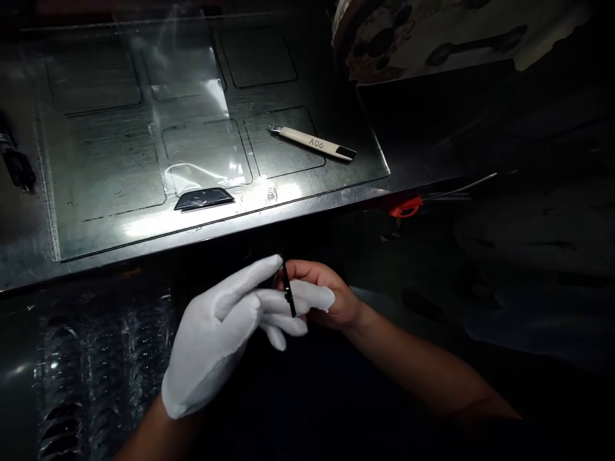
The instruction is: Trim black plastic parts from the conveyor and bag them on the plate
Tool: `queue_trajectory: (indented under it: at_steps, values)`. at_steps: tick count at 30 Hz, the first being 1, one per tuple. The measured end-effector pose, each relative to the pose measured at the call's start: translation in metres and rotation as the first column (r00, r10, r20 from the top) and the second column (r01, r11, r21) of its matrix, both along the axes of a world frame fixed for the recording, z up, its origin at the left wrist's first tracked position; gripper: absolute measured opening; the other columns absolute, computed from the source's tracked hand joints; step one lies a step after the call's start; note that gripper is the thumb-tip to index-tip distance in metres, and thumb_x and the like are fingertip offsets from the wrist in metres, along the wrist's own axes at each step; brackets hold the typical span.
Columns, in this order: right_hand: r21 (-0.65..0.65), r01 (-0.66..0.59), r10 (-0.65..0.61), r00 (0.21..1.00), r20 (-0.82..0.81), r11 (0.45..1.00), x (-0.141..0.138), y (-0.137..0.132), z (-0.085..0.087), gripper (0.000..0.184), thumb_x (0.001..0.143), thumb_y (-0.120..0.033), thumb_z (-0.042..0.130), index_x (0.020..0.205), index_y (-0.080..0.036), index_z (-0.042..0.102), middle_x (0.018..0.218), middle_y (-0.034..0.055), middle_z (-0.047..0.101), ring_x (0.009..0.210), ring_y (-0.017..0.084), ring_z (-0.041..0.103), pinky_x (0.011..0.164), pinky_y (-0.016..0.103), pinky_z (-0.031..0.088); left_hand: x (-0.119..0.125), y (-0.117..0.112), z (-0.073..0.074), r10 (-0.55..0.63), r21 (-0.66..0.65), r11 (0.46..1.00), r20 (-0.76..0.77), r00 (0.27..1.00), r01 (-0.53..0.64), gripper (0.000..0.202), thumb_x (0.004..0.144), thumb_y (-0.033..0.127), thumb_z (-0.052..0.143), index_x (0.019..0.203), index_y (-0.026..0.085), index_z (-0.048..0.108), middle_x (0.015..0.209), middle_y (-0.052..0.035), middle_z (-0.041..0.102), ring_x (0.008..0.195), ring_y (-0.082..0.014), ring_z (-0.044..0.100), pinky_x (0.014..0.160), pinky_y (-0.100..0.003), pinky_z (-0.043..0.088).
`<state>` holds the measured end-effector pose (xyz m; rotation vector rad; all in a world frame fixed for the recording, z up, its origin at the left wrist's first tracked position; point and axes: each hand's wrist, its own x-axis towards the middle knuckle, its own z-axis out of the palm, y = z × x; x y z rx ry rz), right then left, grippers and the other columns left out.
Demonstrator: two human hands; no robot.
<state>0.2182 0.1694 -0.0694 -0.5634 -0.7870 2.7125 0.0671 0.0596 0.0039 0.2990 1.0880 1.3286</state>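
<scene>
In front of my body, below the table edge, both hands meet around a thin black part (288, 289), seen nearly edge-on. My left hand (216, 339) wears a white glove; its fingers close on the part, with one fingertip at the upper end. From the other side my right hand (331, 291), mostly bare with a white covering on a finger, grips the same part. Some right fingertips are hidden behind it. On the metal table lies a black trapezoid-shaped piece (204, 199). Beyond it rests a cream-handled craft knife (312, 143) marked A06.
The metal table (120, 225) carries a sheet with outlined rectangles and a clear plastic film (202, 144). Plastic trays (106, 365) holding dark pieces sit at lower left. An orange-red handled object (406, 207) is beyond the table's right edge. A worn pale machine part (432, 41) overhangs at upper right.
</scene>
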Motion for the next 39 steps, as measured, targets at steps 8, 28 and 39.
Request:
queue_trajectory:
  at_steps: [8, 28, 39]
  values:
    - [-0.036, -0.008, 0.009, 0.999, 0.037, 0.999, 0.001, -0.013, -0.003, 0.032, 0.083, -0.040, 0.082, 0.090, -0.013, 0.065, 0.081, 0.0020, 0.069, 0.052, 0.008, 0.057, 0.048, 0.020, 0.046, 0.001, -0.002, -0.002, -0.031, -0.059, 0.998, -0.018, 0.999, 0.030, 0.042, 0.099, 0.036, 0.067, 0.138, 0.020, 0.067, 0.094, -0.0146, 0.080, 0.079, -0.0304, 0.078, 0.062, -0.034, 0.062]
    - [0.968, 0.232, -0.179, 0.952, -0.247, -0.100, -0.006, 0.035, 0.015, 0.019, 0.090, -0.016, 0.074, 0.108, -0.014, 0.068, 0.107, 0.0155, 0.074, 0.099, 0.021, 0.073, 0.085, 0.033, 0.061, 0.006, -0.013, -0.028, 0.142, 0.007, 0.990, -0.020, 0.990, -0.142, 0.067, 0.095, 0.059, 0.065, 0.146, 0.016, 0.054, 0.103, -0.0159, 0.077, 0.084, -0.0259, 0.075, 0.067, -0.030, 0.059]
    - [0.999, 0.033, 0.060, 0.998, -0.031, -0.037, -0.003, 0.045, 0.037, 0.020, 0.095, -0.017, 0.064, 0.115, -0.015, 0.067, 0.114, 0.0138, 0.073, 0.103, 0.020, 0.071, 0.088, 0.031, 0.059, 0.007, -0.020, -0.047, 0.184, 0.087, 0.976, 0.137, 0.973, -0.197, 0.035, 0.093, 0.035, 0.075, 0.126, 0.025, 0.068, 0.097, -0.0078, 0.079, 0.087, -0.0223, 0.074, 0.079, -0.032, 0.059]
